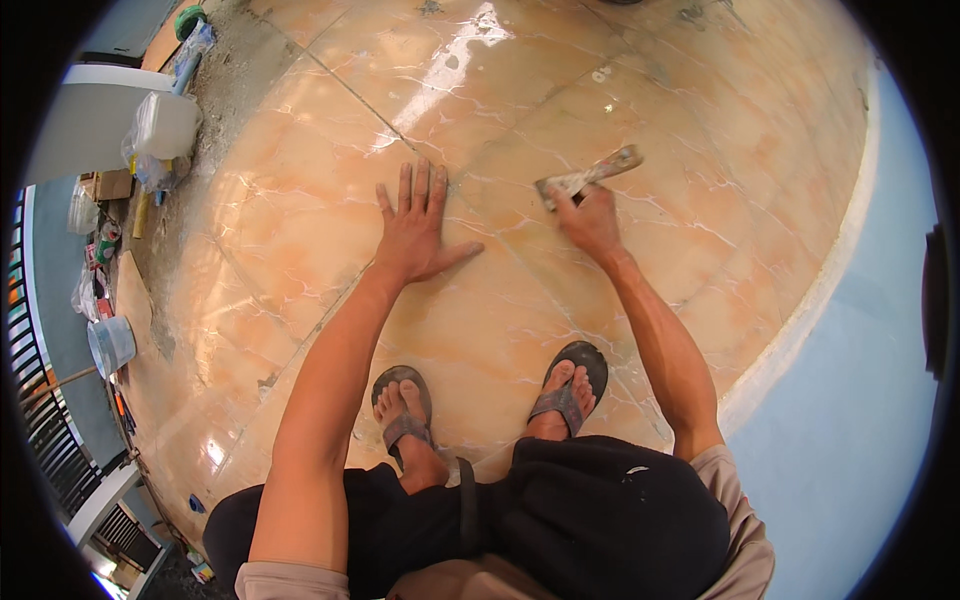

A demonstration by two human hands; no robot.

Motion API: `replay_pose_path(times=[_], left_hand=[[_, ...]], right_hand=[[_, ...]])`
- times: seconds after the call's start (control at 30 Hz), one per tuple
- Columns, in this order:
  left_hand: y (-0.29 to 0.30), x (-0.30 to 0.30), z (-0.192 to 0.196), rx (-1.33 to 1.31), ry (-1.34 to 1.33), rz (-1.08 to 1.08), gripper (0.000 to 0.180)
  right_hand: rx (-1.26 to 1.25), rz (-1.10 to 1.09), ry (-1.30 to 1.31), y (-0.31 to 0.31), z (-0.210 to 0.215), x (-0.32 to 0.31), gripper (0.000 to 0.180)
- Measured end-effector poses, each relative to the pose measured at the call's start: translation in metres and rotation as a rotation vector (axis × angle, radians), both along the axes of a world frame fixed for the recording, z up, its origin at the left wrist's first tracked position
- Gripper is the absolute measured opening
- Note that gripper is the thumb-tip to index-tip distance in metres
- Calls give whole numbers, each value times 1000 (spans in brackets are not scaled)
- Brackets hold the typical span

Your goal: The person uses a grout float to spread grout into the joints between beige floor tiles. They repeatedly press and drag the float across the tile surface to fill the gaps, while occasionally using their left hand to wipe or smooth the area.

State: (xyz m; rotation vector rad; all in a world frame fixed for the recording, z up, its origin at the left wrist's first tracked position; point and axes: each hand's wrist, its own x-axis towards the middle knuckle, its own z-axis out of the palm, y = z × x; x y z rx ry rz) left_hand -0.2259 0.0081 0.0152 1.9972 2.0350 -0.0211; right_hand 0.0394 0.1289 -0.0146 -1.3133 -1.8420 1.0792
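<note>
I squat on a glossy orange marble-patterned tile floor [300, 200]. My left hand [415, 228] lies flat on a tile, fingers spread, holding nothing. My right hand [590, 222] grips a grout-smeared scraper [590, 176] by its handle, its blade end resting on the grey joint line between tiles. My two feet in grey flip-flops [405, 410] [570, 385] stand on the tiles below the hands, and my dark shorts fill the lower edge.
A white plastic container [165, 125] and bags stand at the upper left on rough grey ground. A small pale bucket [110, 345] sits at the left by a black railing [40, 420]. A light blue wall [860, 400] with white skirting curves along the right.
</note>
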Motion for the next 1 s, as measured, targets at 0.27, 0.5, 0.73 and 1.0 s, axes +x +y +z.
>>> replay_pose_path(times=[0.27, 0.5, 0.73, 1.0], left_hand=[[9, 11, 5, -35, -19, -16, 128], [5, 2, 8, -41, 13, 3, 127], [11, 14, 2, -11, -68, -17, 128], [5, 3, 4, -19, -26, -3, 130]], right_hand=[[-118, -612, 91, 112, -1, 106, 32], [-58, -1, -164, 18, 0, 18, 30], [-72, -688, -45, 150, 0, 124, 38], [87, -24, -64, 32, -8, -20, 32]])
